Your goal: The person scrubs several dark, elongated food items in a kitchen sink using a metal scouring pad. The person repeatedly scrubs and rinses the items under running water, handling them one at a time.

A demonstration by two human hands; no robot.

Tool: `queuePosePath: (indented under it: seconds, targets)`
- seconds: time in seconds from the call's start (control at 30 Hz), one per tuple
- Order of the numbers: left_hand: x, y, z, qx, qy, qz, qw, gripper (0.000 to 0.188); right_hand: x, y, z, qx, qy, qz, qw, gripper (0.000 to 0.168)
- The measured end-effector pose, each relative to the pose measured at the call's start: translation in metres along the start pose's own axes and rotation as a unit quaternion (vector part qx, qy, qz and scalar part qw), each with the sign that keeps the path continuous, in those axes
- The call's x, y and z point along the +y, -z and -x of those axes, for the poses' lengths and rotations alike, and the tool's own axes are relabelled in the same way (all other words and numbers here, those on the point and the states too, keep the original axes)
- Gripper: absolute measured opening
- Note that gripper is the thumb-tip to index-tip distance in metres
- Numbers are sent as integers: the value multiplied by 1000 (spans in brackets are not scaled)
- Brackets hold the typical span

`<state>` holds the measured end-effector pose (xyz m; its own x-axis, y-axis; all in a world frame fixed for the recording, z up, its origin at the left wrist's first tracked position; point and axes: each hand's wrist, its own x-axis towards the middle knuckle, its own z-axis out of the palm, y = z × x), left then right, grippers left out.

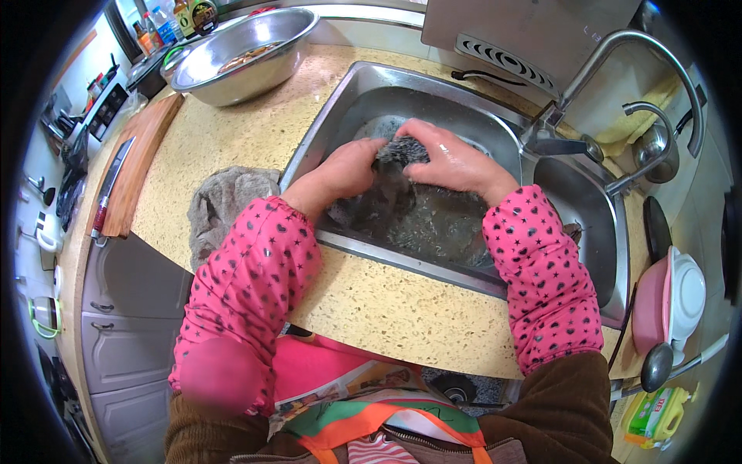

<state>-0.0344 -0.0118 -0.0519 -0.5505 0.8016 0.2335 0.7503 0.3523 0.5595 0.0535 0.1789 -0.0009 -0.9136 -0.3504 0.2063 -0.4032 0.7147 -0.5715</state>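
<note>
Both my hands are over the larger basin of a stainless steel sink (pixel 324 239). My right hand (pixel 455 159) grips a dark grey, textured clump (pixel 404 151), perhaps a metal scouring pad, between thumb and fingers. On its other side my left hand (pixel 351 168) touches the same clump with its fingertips; some of those fingers are hidden. Murky, rippling water (pixel 435 226) with some foam lies below. A dark shape shows in the water under my left hand, too unclear to name. Pink patterned sleeve covers are on both forearms.
A steel faucet (pixel 623 40) arches at the right. Left of the sink lies a grey cloth (pixel 232 194); farther left a knife (pixel 113 180) rests on a wooden cutting board (pixel 145 156). A large metal bowl (pixel 249 75) stands at the back left, a pink basin (pixel 652 301) at the right.
</note>
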Motion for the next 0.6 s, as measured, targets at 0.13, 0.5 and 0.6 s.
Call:
queuePosePath:
  seconds: [0.13,0.5,0.6]
  targets:
    - [14,7,-5,-18,-50,127,991,39,13,-9,1,-15,-60,-11,998,45]
    - [28,25,-3,5,-16,262,965,37,14,13,4,-42,-147,-440,885,27]
    - [30,23,-3,25,-41,292,955,38,13,24,8,-46,-134,-442,886,28]
